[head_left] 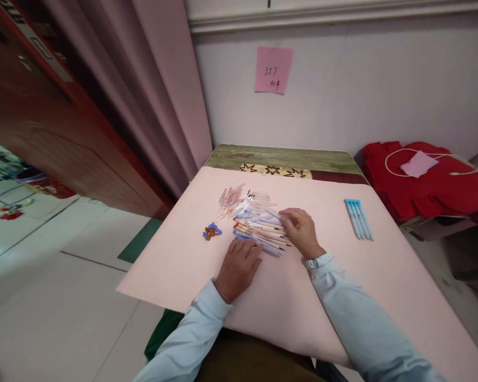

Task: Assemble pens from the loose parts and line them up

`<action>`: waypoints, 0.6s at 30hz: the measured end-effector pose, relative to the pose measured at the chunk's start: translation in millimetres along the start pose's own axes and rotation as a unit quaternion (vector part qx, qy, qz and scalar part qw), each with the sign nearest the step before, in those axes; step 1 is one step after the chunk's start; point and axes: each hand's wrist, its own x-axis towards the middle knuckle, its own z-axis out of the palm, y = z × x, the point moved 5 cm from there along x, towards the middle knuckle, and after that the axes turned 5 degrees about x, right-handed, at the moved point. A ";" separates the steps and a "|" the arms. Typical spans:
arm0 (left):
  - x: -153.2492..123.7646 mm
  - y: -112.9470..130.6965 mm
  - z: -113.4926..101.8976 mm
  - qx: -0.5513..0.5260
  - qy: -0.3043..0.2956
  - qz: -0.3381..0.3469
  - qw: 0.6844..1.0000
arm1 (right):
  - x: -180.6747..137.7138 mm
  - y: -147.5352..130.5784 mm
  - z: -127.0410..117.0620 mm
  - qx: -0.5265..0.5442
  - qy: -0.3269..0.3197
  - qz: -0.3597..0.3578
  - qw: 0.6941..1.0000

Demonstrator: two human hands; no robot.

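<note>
A loose pile of pen parts (258, 229) lies on the pale pink table cover, with blue, orange and white barrels and dark tips pointing right. My right hand (300, 231) is at the pile's right side, its thumb and fingers closed on the end of a pale lavender pen barrel (273, 213). At the near edge of the pile my left hand (239, 265) rests palm down, fingers stretched out and touching the nearest pieces. Left of the pile sits a small heap of blue and brown caps (212, 231). Behind are thin pinkish refills (231, 199) and clear pieces (261, 199).
Several light blue pens (358, 219) lie side by side at the table's right. A red cloth (426, 185) with a white cable is beyond the right edge. A pink note (274, 70) is stuck on the wall. A wooden door (75, 138) stands at left.
</note>
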 end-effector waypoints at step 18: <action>1.3 0.5 4.7 -0.002 -0.041 0.009 0.999 | -6.0 -22.2 -1.4 0.004 -0.084 -0.133 0.988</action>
